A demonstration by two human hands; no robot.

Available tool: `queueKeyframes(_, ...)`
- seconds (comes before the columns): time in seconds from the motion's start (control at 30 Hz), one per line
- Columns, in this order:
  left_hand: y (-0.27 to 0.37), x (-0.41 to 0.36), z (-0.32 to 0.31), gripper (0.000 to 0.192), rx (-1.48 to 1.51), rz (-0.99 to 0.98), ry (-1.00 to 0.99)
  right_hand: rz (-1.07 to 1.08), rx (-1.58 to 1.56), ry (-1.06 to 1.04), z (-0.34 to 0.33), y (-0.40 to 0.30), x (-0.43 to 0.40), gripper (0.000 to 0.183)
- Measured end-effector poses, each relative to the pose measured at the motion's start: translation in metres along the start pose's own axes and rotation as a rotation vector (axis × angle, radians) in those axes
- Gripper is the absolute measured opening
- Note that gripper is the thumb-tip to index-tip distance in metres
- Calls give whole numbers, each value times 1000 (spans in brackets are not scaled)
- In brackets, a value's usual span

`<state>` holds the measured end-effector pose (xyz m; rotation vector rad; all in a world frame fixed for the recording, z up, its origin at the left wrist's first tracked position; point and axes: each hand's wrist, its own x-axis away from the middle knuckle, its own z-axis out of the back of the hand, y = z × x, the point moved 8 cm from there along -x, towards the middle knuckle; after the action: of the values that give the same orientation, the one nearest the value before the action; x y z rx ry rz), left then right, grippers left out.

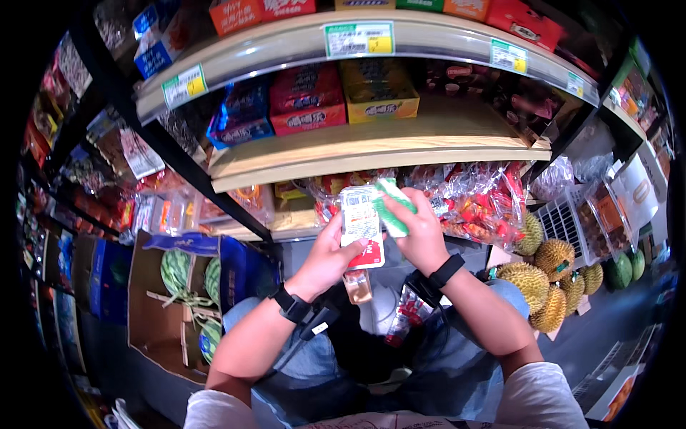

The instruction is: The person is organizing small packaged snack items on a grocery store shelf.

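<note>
My left hand grips a flat white-and-red food pack that bears printed writing, its thumb across the lower part. In my right hand is a folded green-and-white cloth, held against or very near the pack's upper right edge. Just below the pack, between my knees, shows a small brownish package; what supports it is hidden. A clear-and-red packet lies lower, beside my right leg. Beyond my hands, clear bags of red-wrapped snacks fill the bottom shelf.
The wooden middle shelf overhangs just beyond my hands, carrying blue, red and yellow candy boxes. On the left stands an open carton of watermelons. Several durians sit at right below a plastic basket.
</note>
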<state>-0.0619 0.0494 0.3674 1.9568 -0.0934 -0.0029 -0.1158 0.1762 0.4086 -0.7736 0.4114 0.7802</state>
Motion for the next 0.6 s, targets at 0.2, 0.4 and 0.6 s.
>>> queueKeyframes(0.2, 23, -4, -2, 63, 114, -141, 44, -226, -428, 163, 20, 26, -1, 57)
queueKeyframes(0.4, 0, -11, 1, 62, 214, -66, 119, -177, -743, -2, 0, -14, 3, 49)
queueKeyframes(0.6, -3, -8, -16, 54, 224, 31, -10, 82, -395, -48, 6, -50, 12, 51)
